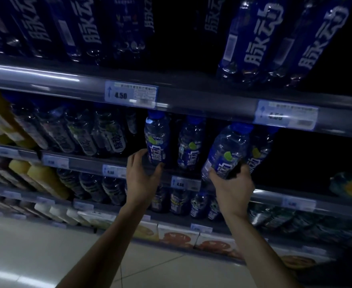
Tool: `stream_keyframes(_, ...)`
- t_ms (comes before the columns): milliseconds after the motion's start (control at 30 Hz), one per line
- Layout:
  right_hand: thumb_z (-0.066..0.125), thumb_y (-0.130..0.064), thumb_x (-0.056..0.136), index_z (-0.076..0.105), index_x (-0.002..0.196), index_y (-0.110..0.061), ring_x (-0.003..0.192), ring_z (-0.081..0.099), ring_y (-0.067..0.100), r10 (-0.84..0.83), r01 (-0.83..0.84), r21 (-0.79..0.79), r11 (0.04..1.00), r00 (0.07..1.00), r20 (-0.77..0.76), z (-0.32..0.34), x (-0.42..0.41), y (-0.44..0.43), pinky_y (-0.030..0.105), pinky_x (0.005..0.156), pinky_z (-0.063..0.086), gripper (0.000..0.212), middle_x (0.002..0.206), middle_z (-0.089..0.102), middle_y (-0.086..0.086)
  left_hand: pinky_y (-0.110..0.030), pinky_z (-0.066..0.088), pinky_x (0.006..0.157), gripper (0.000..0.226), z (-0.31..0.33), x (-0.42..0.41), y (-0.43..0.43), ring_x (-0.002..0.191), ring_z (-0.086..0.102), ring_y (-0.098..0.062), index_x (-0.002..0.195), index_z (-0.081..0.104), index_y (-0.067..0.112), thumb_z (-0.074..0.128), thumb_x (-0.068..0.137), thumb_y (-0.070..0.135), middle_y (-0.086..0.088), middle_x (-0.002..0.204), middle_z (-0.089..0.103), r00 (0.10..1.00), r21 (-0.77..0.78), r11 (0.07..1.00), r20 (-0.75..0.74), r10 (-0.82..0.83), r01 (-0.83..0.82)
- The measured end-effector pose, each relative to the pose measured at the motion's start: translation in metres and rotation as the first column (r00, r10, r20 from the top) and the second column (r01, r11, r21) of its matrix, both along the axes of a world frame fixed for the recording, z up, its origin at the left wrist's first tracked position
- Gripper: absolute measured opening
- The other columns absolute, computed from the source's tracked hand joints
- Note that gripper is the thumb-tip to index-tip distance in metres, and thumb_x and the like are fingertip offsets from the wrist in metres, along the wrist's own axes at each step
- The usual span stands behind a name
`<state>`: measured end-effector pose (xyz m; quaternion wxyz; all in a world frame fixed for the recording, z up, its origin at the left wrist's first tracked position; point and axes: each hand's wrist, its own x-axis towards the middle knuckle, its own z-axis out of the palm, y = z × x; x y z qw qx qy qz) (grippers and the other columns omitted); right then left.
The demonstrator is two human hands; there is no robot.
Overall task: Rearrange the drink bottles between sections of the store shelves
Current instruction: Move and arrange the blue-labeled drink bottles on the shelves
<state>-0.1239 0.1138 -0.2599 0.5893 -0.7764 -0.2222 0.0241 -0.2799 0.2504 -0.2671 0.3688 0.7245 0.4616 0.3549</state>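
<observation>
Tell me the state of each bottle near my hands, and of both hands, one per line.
Left bottle: upright on shelf, capped.
Middle bottle: upright on shelf, capped, untouched.
Right bottle: tilted, capped, gripped.
Left hand: fingers spread at left bottle's base, grip unclear.
Right hand: grips right bottle's lower part.

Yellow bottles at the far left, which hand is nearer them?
Left. The left hand, cupping a blue bottle, is right of the yellow bottles; the right hand grips another bottle farther right.

Single wide-angle head view, close, facing shelves (191,94), tilted down toward floor (25,256).
</observation>
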Motion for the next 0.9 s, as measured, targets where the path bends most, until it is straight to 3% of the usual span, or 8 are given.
stream_keyframes(100,0.083,-0.030,0.069,0.047,0.103,-0.032,0.076,0.058,0.001,-0.025,0.026,-0.012,1.000,0.999,0.044,0.002,0.006,0.010,0.002,0.064,0.039,0.050,0.091,0.062,-0.010,-0.034,0.040,0.100,0.061,0.000,0.004,0.012,0.124,0.040,-0.013,0.141,0.038,0.022,0.067,0.088,0.033,0.002,0.144,0.036,1.000,-0.023,0.999,0.004,0.025,-0.025)
stream_keyframes(233,0.084,-0.029,0.068,0.050,0.100,-0.026,0.080,0.060,0.010,-0.041,0.041,-0.020,0.999,0.999,0.031,-0.003,0.014,0.022,0.007,0.064,0.040,0.047,0.093,0.063,-0.004,-0.046,0.040,0.107,0.080,0.002,0.012,0.030,0.135,0.038,-0.020,0.148,0.030,0.018,0.073,0.083,0.034,0.000,0.152,0.032,0.998,-0.097,0.993,-0.032,0.061,-0.064)
stream_keyframes(333,0.084,-0.027,0.068,0.051,0.100,-0.024,0.081,0.059,0.012,-0.041,0.043,-0.041,0.998,0.998,0.044,-0.010,0.018,0.028,0.009,0.065,0.040,0.046,0.095,0.063,-0.001,-0.047,0.041,0.106,0.086,0.001,0.018,0.038,0.135,0.038,-0.019,0.149,0.029,0.019,0.075,0.080,0.038,0.001,0.153,0.033,0.998,-0.103,0.994,-0.047,0.040,-0.044)
stream_keyframes(467,0.084,-0.026,0.069,0.047,0.097,-0.024,0.082,0.057,0.014,-0.047,0.051,-0.062,0.997,0.997,0.053,-0.016,0.024,0.035,0.020,0.071,0.042,0.046,0.095,0.060,0.000,-0.044,0.045,0.102,0.069,-0.004,0.022,0.041,0.122,0.047,-0.012,0.140,0.042,0.024,0.076,0.081,0.032,0.004,0.140,0.048,0.999,-0.123,0.992,0.030,-0.024,0.027)
stream_keyframes(667,0.083,-0.025,0.069,0.052,0.101,-0.015,0.087,0.059,0.018,-0.050,0.054,-0.098,0.994,0.998,0.042,-0.027,0.032,0.036,0.023,0.076,0.045,0.046,0.100,0.062,0.005,-0.043,0.046,0.101,0.061,-0.004,0.020,0.036,0.124,0.048,-0.010,0.136,0.045,0.031,0.074,0.083,0.024,0.009,0.132,0.057,0.991,-0.140,0.987,0.121,-0.062,0.079)
stream_keyframes(800,0.079,-0.033,0.074,0.051,0.118,-0.009,0.106,0.059,0.025,-0.024,0.027,-0.132,0.991,0.999,0.023,-0.033,0.033,0.033,0.037,0.091,0.051,0.058,0.114,0.061,0.008,-0.044,0.046,0.102,0.057,-0.003,0.018,0.037,0.125,0.049,-0.010,0.134,0.048,0.029,0.074,0.083,0.024,0.008,0.130,0.059,0.989,-0.156,0.983,0.123,-0.082,0.101)
stream_keyframes(900,0.076,-0.037,0.078,0.044,0.132,-0.009,0.118,0.052,0.026,-0.022,0.023,-0.141,0.990,1.000,0.013,-0.034,0.025,0.032,0.043,0.103,0.045,0.068,0.128,0.055,0.010,-0.043,0.046,0.102,0.055,-0.001,0.017,0.040,0.123,0.050,-0.010,0.130,0.051,0.027,0.075,0.082,0.023,0.008,0.127,0.060,0.988,-0.174,0.979,0.130,-0.081,0.103)
